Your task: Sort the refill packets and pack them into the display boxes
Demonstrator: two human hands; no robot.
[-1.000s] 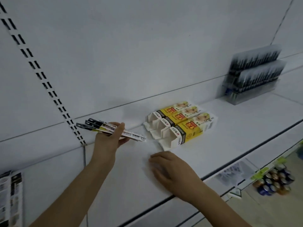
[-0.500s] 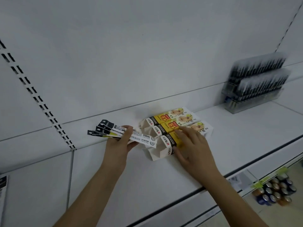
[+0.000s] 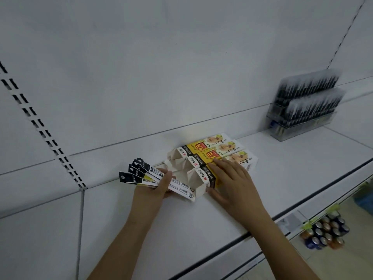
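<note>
display boxes [image 3: 212,158] on shelf [image 3: 262,178] | refill packets [image 3: 145,174] left

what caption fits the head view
Left hand grips fanned refill packets; right hand rests on nearest open display box.

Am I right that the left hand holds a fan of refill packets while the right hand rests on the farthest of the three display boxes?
Not quite. In the head view the right hand rests on the nearest display box, not the farthest. The rest stands: the left hand holds a fan of refill packets, and three boxes lie side by side on the shelf.
</note>
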